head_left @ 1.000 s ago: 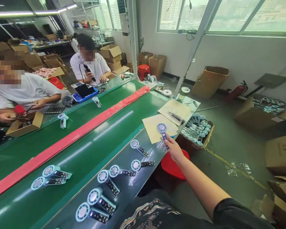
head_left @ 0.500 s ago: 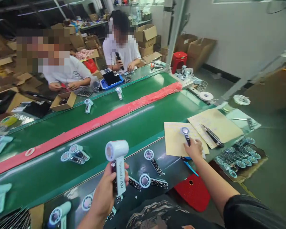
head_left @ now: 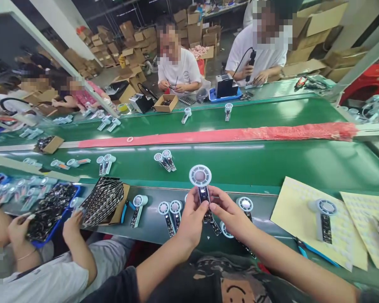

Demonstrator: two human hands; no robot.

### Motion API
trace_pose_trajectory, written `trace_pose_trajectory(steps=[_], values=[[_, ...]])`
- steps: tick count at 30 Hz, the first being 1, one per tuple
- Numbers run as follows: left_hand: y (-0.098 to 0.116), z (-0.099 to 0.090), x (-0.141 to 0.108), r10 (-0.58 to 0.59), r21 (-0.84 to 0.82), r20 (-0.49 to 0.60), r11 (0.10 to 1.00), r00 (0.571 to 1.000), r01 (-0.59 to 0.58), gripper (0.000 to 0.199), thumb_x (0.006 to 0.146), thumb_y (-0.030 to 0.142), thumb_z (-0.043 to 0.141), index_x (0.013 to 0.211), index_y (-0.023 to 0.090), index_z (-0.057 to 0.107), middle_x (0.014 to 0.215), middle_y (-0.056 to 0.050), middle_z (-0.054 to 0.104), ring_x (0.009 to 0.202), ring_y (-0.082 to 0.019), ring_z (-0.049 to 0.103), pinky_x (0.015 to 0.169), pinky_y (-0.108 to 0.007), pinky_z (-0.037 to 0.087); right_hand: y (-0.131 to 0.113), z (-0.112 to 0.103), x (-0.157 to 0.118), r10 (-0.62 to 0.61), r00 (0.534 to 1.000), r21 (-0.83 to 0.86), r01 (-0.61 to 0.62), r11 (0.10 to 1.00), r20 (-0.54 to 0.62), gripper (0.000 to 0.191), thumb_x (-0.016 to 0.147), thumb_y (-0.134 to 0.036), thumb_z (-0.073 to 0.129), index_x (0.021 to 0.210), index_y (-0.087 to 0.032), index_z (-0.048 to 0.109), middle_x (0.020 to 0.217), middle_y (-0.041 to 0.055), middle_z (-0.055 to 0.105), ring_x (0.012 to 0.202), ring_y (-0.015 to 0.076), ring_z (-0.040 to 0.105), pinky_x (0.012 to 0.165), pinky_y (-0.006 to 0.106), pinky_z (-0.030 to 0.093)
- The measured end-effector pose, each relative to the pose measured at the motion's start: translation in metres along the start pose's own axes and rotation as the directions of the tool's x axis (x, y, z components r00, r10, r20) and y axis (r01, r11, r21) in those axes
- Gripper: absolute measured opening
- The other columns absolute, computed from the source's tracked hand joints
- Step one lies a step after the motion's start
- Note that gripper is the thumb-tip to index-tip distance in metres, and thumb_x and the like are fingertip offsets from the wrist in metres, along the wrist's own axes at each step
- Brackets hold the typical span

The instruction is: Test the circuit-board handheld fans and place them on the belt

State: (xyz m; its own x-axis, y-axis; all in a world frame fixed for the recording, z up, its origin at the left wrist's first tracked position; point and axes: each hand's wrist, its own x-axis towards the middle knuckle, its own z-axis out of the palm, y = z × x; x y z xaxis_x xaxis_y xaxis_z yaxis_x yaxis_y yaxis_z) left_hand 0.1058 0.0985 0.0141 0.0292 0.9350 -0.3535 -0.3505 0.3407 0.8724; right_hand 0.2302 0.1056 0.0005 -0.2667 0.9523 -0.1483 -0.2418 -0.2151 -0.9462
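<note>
Both my hands meet around one light-blue handheld fan (head_left: 200, 176), its round head up and its handle with a dark circuit board turned toward me. My left hand (head_left: 191, 216) grips the handle from the left, thumb on the board. From the right, my right hand (head_left: 229, 210) pinches the same handle. Beneath and beside my hands, more fans with bare boards lie on the dark ledge, among them a pair (head_left: 169, 212) at left and one (head_left: 245, 204) at right. Another fan (head_left: 326, 208) rests on a yellow sheet (head_left: 292, 210).
A green conveyor (head_left: 287, 162) with a pink strip (head_left: 189, 136) runs across, carrying several fans. At left, a co-worker's hands are near a blue tray (head_left: 55, 231) and a box of boards (head_left: 116, 216). Blue-handled pliers (head_left: 318, 253) lie right. Two people sit opposite.
The view has swung left. My right hand has left the fan on the yellow sheet and joined my left hand at the held fan, whose board side now faces me.
</note>
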Motion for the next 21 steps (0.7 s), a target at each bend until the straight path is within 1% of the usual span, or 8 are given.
trace_pose_trajectory(steps=[4, 6, 8, 11, 14, 18, 20, 21], values=[[0.008, -0.017, -0.007, -0.014, -0.08, 0.021, 0.997, 1.0, 0.016, 0.07, 0.073, 0.048, 0.072, 0.131, 0.024, 0.043, 0.142, -0.01, 0.054, 0.137, -0.026, 0.045, 0.117, -0.041, 0.032, -0.003, 0.012, 0.002, 0.029, 0.997, -0.023, -0.028, 0.999, 0.075, 0.062, 0.079, -0.06, 0.071, 0.129, -0.028, 0.052, 0.126, 0.0091, 0.059, 0.096, 0.0223, 0.062, 0.094, 0.042, 0.048], [0.007, -0.024, -0.011, 0.0, -0.104, 0.059, 0.995, 0.998, 0.007, 0.073, 0.077, 0.057, 0.067, 0.137, 0.024, 0.04, 0.149, -0.01, 0.046, 0.143, -0.025, 0.037, 0.12, -0.04, 0.027, -0.002, 0.023, 0.002, 0.052, 0.998, -0.047, -0.05, 0.998, 0.04, 0.064, 0.079, -0.06, 0.071, 0.131, -0.028, 0.051, 0.13, 0.0086, 0.058, 0.097, 0.0224, 0.062, 0.097, 0.043, 0.046], [0.005, -0.033, -0.015, 0.036, -0.099, 0.142, 0.995, 0.989, -0.022, 0.079, 0.082, 0.065, 0.057, 0.145, 0.024, 0.034, 0.158, -0.009, 0.035, 0.148, -0.024, 0.026, 0.123, -0.039, 0.022, 0.0, 0.037, 0.001, 0.08, 0.996, -0.055, -0.082, 0.995, -0.047, 0.066, 0.076, -0.059, 0.072, 0.132, -0.029, 0.052, 0.132, 0.0078, 0.058, 0.109, 0.0246, 0.059, 0.104, 0.044, 0.042], [0.006, -0.05, -0.02, 0.087, 0.075, 0.215, 0.992, 0.973, -0.105, 0.082, 0.086, 0.068, 0.051, 0.152, 0.024, 0.029, 0.165, -0.006, 0.017, 0.153, -0.024, 0.009, 0.125, -0.037, 0.011, 0.0, 0.055, 0.0, 0.094, 0.987, -0.011, -0.097, 0.995, -0.132, 0.068, 0.073, -0.059, 0.074, 0.13, -0.027, 0.056, 0.126, 0.0067, 0.063, 0.118, 0.0266, 0.055, 0.107, 0.043, 0.04], [0.015, -0.069, -0.019, 0.109, 0.282, 0.227, 0.944, 0.968, -0.173, 0.078, 0.087, 0.067, 0.05, 0.15, 0.023, 0.035, 0.165, -0.006, 0.011, 0.153, -0.024, 0.001, 0.125, -0.038, 0.005, -0.001, 0.07, 0.0, 0.085, 0.984, -0.001, -0.087, 0.996, -0.154, 0.067, 0.072, -0.057, 0.076, 0.129, -0.026, 0.058, 0.114, 0.0066, 0.068, 0.104, 0.0264, 0.061, 0.094, 0.042, 0.048], [0.023, -0.091, -0.009, 0.148, 0.313, 0.303, 0.917, 0.941, -0.245, 0.066, 0.091, 0.061, 0.047, 0.145, 0.023, 0.046, 0.161, -0.007, 0.027, 0.152, -0.023, 0.013, 0.125, -0.038, 0.01, -0.004, 0.087, 0.005, 0.116, 0.966, 0.076, -0.101, 0.992, -0.232, 0.065, 0.064, -0.053, 0.082, 0.12, -0.026, 0.062, 0.102, 0.0053, 0.069, 0.086, 0.0221, 0.062, 0.074, 0.034, 0.052], [0.022, -0.104, -0.003, 0.148, 0.317, 0.29, 0.917, 0.946, -0.241, 0.059, 0.09, 0.057, 0.048, 0.138, 0.022, 0.053, 0.157, -0.008, 0.035, 0.149, -0.024, 0.023, 0.124, -0.039, 0.014, -0.009, 0.088, 0.003, 0.192, 0.942, 0.133, -0.16, 0.978, -0.277, 0.065, 0.06, -0.053, 0.084, 0.114, -0.024, 0.063, 0.094, 0.0047, 0.068, 0.071, 0.0182, 0.061, 0.061, 0.029, 0.05], [0.02, -0.112, 0.001, 0.117, 0.324, 0.262, 0.924, 0.958, -0.202, 0.057, 0.089, 0.056, 0.049, 0.134, 0.022, 0.056, 0.154, -0.009, 0.04, 0.147, -0.025, 0.028, 0.123, -0.04, 0.017, -0.014, 0.085, -0.002, 0.201, 0.933, 0.145, -0.164, 0.976, -0.297, 0.063, 0.06, -0.055, 0.084, 0.111, -0.024, 0.063, 0.091, 0.0044, 0.067, 0.065, 0.0161, 0.058, 0.054, 0.027, 0.047]])
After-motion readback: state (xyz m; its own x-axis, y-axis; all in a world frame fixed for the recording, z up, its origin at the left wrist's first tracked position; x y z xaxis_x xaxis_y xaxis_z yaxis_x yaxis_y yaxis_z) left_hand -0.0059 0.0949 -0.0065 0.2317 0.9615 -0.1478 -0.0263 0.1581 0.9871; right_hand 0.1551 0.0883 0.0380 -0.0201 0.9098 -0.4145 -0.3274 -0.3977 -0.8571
